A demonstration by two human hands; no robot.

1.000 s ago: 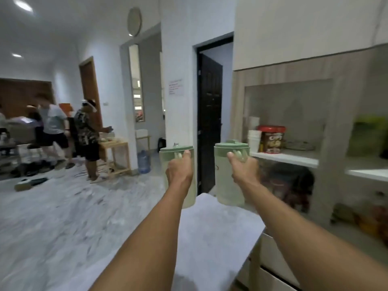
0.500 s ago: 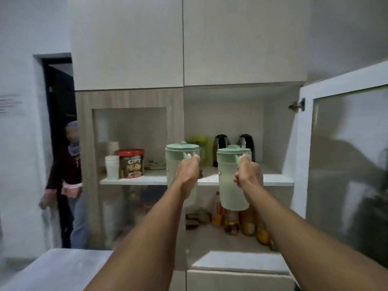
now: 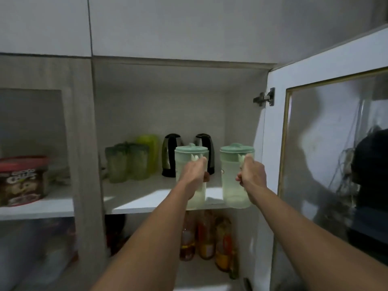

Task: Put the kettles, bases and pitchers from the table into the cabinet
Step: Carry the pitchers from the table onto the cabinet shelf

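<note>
Gripping pale green pitchers by handles: left hand (image 3: 194, 174) clamps left pitcher (image 3: 190, 153), right hand (image 3: 253, 175) right pitcher (image 3: 232, 181), at cabinet shelf (image 3: 147, 196) front edge.

The open cabinet (image 3: 178, 114) is viewed close up from a single head-worn camera, faced forward at shelf (image 3: 147, 198) height over both outstretched forearms.

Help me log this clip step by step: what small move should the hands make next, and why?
Probably ease both pitchers forward and set them on the shelf's bare front. The left hand and right hand each hold a green-lidded pitcher, left and right, at the shelf's edge. The two kettles and green pitchers stand further back, leaving the front free.
</note>
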